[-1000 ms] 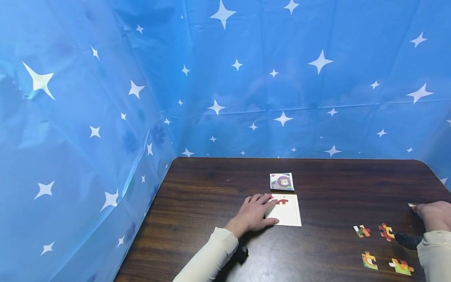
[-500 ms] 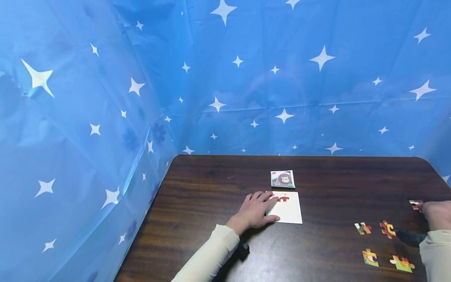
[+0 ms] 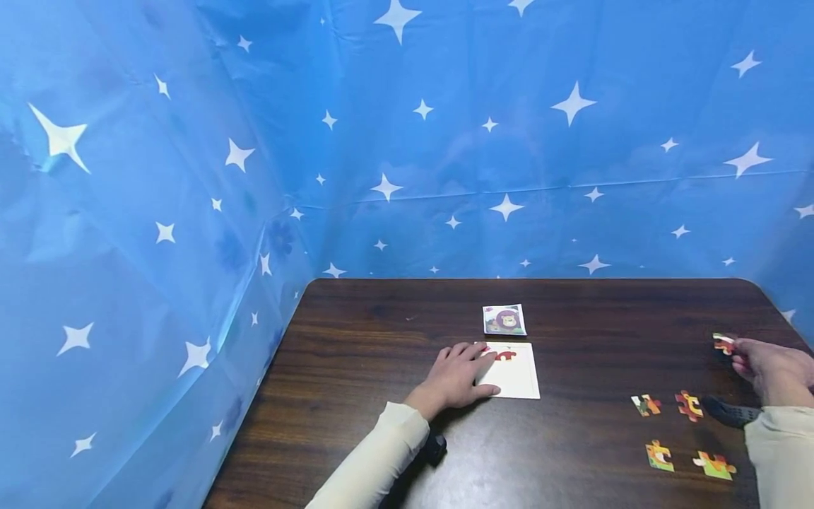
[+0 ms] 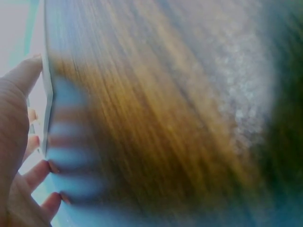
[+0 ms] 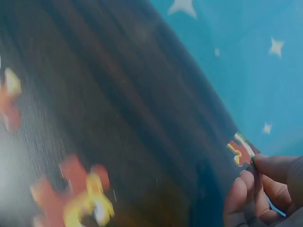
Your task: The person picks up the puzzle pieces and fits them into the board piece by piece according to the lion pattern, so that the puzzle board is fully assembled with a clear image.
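My left hand (image 3: 451, 377) lies with spread fingers on the left part of a white puzzle board (image 3: 518, 382), thumb near its front edge. Red puzzle pieces (image 3: 505, 356) sit along the board's upper side, partly covered by the fingers. In the left wrist view, the thumb (image 4: 26, 75) and fingertips touch the board's edge. At the far right, my right hand (image 3: 772, 364) pinches a red, white and green puzzle piece (image 3: 723, 344) between thumb and finger. The right wrist view shows this piece (image 5: 242, 150) raised above the table.
A small lion picture card (image 3: 504, 320) lies just behind the board. Several loose pieces rest at the right: one green and orange (image 3: 646, 405), one red (image 3: 689, 406), and two near the front (image 3: 715, 465). A blue starry curtain (image 3: 445, 141) borders the dark wooden table (image 3: 381, 325).
My right hand has brought the pinched puzzle piece up off the table and slightly to the left. My left hand stays on the board. The head view has shifted a little.
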`<state>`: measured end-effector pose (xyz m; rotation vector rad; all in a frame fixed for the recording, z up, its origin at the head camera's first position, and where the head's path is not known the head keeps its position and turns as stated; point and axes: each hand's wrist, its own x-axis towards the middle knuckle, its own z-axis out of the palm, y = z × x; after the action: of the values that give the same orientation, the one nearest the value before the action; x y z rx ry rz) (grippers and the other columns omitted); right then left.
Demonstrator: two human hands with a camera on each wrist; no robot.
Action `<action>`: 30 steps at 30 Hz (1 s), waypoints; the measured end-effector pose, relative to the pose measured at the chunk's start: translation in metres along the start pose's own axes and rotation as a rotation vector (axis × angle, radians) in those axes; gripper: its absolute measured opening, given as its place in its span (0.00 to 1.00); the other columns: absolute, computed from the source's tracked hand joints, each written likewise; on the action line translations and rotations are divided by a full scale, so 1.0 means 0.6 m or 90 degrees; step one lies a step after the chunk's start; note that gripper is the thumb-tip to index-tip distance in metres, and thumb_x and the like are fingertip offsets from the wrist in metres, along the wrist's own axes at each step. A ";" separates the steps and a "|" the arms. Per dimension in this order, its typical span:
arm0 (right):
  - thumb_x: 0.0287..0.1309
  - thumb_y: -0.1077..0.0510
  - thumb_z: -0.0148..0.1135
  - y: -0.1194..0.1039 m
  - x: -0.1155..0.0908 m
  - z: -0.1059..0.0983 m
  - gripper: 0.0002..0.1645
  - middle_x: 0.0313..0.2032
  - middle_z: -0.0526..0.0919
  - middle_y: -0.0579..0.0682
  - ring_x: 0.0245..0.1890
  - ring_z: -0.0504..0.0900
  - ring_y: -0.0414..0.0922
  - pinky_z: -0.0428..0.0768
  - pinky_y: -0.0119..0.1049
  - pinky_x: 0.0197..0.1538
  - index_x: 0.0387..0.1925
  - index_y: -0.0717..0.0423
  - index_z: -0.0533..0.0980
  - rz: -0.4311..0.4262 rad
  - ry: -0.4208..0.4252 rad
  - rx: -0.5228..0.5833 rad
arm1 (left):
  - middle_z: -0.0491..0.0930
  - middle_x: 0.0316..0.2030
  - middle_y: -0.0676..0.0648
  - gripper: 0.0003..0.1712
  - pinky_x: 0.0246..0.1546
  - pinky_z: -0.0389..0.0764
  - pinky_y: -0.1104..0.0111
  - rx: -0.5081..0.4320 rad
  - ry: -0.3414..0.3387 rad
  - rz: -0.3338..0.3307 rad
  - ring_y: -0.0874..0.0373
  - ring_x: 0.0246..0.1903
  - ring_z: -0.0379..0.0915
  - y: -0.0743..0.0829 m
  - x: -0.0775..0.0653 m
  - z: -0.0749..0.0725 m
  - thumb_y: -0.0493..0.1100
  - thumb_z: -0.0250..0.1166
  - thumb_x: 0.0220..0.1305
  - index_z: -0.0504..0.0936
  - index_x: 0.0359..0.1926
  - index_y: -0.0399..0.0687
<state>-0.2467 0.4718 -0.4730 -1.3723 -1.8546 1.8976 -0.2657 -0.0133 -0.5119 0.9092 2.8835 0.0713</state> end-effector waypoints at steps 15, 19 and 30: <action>0.69 0.62 0.60 0.005 -0.076 0.134 0.28 0.14 0.81 0.42 0.14 0.81 0.35 0.83 0.29 0.23 0.11 0.41 0.80 0.010 -0.201 0.076 | 0.60 0.77 0.54 0.42 0.68 0.66 0.51 -0.006 -0.004 -0.012 0.52 0.74 0.59 0.000 0.008 0.007 0.74 0.54 0.68 0.62 0.77 0.68; 0.69 0.62 0.59 0.023 -0.101 0.171 0.27 0.15 0.81 0.42 0.15 0.81 0.34 0.83 0.29 0.23 0.13 0.41 0.81 0.000 -0.233 0.065 | 0.61 0.77 0.54 0.41 0.68 0.66 0.51 -0.011 0.002 -0.010 0.52 0.73 0.59 0.001 0.007 0.006 0.73 0.54 0.68 0.62 0.77 0.68; 0.71 0.64 0.57 0.072 -0.182 0.279 0.05 0.18 0.81 0.41 0.16 0.79 0.31 0.82 0.26 0.24 0.41 0.56 0.80 -0.025 -0.298 0.041 | 0.61 0.77 0.54 0.41 0.67 0.67 0.52 0.004 0.004 -0.012 0.53 0.73 0.60 0.002 0.002 0.001 0.74 0.53 0.68 0.62 0.77 0.68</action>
<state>-0.2773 0.2700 -0.4880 -0.9161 -1.9627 2.3886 -0.2657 -0.0114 -0.5125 0.8838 2.8991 0.0638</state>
